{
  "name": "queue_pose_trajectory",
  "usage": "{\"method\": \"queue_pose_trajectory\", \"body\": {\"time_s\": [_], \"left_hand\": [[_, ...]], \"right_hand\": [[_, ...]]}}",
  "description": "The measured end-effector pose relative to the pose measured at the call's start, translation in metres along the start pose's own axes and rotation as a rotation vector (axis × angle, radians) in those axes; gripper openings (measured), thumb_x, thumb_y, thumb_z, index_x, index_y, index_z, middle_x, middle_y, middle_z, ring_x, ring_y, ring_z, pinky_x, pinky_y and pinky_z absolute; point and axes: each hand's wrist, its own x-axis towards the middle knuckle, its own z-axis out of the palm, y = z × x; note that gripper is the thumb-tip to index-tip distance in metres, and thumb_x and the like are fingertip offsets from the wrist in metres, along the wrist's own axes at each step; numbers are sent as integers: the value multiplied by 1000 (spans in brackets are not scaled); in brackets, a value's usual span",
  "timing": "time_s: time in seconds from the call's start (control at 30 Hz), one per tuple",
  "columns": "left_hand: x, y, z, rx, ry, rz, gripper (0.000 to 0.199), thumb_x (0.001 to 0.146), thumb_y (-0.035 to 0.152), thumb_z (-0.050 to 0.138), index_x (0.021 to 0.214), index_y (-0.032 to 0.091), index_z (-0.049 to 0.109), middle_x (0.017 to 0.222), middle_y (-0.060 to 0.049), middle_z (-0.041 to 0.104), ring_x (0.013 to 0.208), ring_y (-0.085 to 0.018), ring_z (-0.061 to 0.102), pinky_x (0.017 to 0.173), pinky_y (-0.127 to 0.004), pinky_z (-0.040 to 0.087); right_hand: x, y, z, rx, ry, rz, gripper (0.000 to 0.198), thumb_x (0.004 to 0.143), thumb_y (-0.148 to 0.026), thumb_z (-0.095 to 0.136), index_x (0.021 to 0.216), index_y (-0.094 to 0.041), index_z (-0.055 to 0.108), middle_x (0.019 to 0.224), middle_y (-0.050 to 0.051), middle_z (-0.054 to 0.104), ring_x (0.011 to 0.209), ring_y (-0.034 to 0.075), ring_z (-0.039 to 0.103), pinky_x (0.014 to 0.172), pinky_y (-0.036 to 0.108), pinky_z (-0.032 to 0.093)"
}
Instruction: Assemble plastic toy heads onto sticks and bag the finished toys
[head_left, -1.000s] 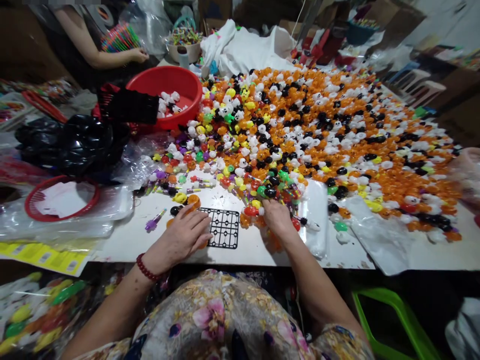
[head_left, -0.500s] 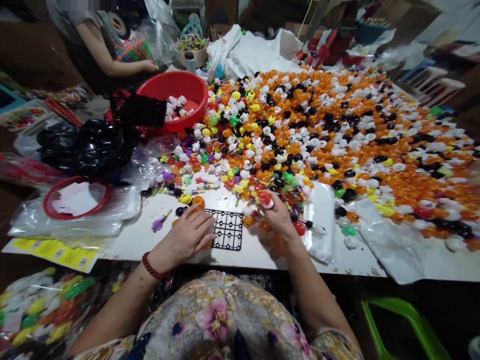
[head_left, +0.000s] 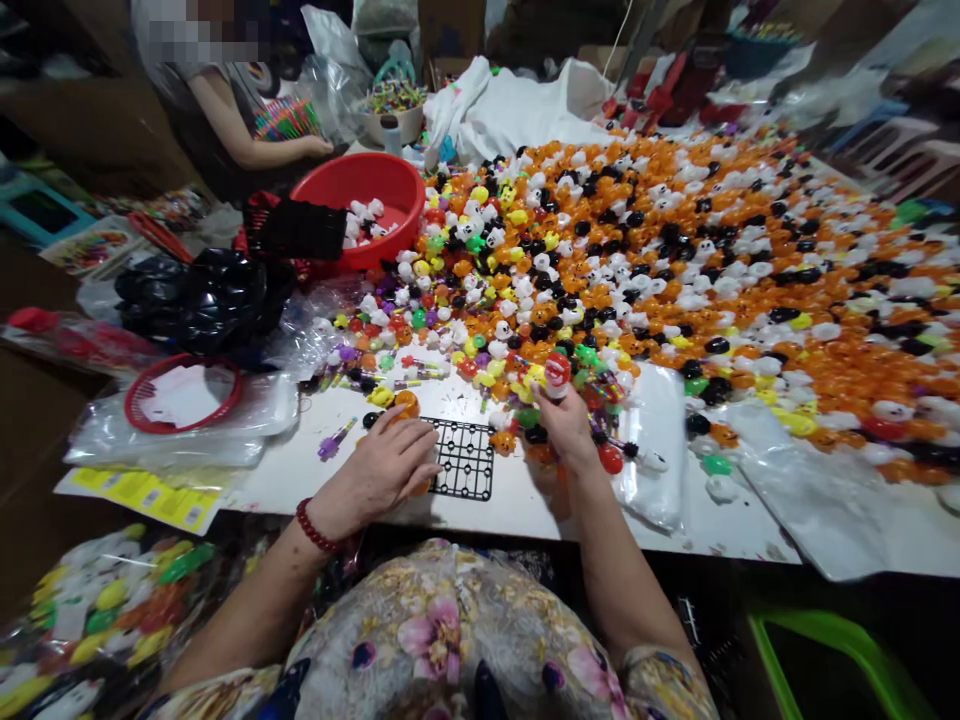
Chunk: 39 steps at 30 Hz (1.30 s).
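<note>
My right hand (head_left: 568, 428) is closed around a small red and white plastic toy figure (head_left: 557, 370), held upright above the near edge of the pile. My left hand (head_left: 382, 462) lies palm down with its fingers stretched over the left end of a black plastic grid (head_left: 465, 460). An orange plastic piece (head_left: 407, 403) sits just beyond the left fingers, and more orange shows partly hidden under that hand. To its left lies a purple-ended stick (head_left: 336, 438). An orange pumpkin-faced piece (head_left: 503, 442) rests by the grid's right edge.
A large heap of orange, white and black plastic pieces (head_left: 675, 250) covers the table's far and right side. A red tub (head_left: 405, 200) stands at the back left. Clear plastic bags (head_left: 656, 450) lie to the right. A red basket (head_left: 139, 410) is at left. Another person (head_left: 232, 125) works across the table.
My right hand has raised the red and white toy slightly, and more of it now shows. The left hand remains at the grid's left end. The whole view has shifted a little.
</note>
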Motion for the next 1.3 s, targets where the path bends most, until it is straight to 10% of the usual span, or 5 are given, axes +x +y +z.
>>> {"method": "queue_pose_trajectory", "body": {"time_s": [0.1, 0.4, 0.57, 0.9, 1.3], "left_hand": [[0, 1, 2, 9, 10, -4, 25, 99, 29, 43, 110, 14, 60, 102, -10, 71, 100, -21, 64, 104, -46, 46], [-2, 2, 3, 8, -9, -18, 25, 99, 30, 44, 112, 14, 59, 103, -10, 71, 100, -21, 64, 103, -46, 46], [-11, -4, 2, -21, -32, -42, 25, 98, 27, 44, 114, 15, 58, 106, -10, 71, 103, -21, 64, 103, -47, 46], [-18, -12, 3, -91, 28, -104, 31, 95, 14, 44, 124, 16, 54, 117, -12, 67, 110, -20, 61, 104, -46, 46], [-16, -14, 6, -142, -31, -104, 34, 95, 17, 47, 129, 21, 52, 112, -9, 68, 107, -21, 63, 103, -46, 48]], "right_hand": [[12, -13, -3, -428, 101, -169, 40, 82, -28, 59, 120, -15, 60, 116, 15, 64, 107, 28, 58, 93, 42, 47], [-10, -23, 73, -1152, -485, -189, 31, 93, -19, 50, 123, -14, 51, 106, 17, 66, 89, 24, 67, 73, 30, 50], [3, -17, 70, -952, -398, -90, 31, 87, -17, 54, 117, -18, 61, 103, 14, 68, 94, 25, 65, 76, 30, 47], [-26, -14, 43, 329, -479, 277, 43, 66, -35, 76, 104, -18, 69, 70, -3, 58, 62, 12, 51, 58, 25, 41], [-32, -11, 96, 152, -671, -15, 13, 77, -30, 70, 82, -18, 71, 83, 0, 69, 83, 17, 61, 79, 29, 46]]}}
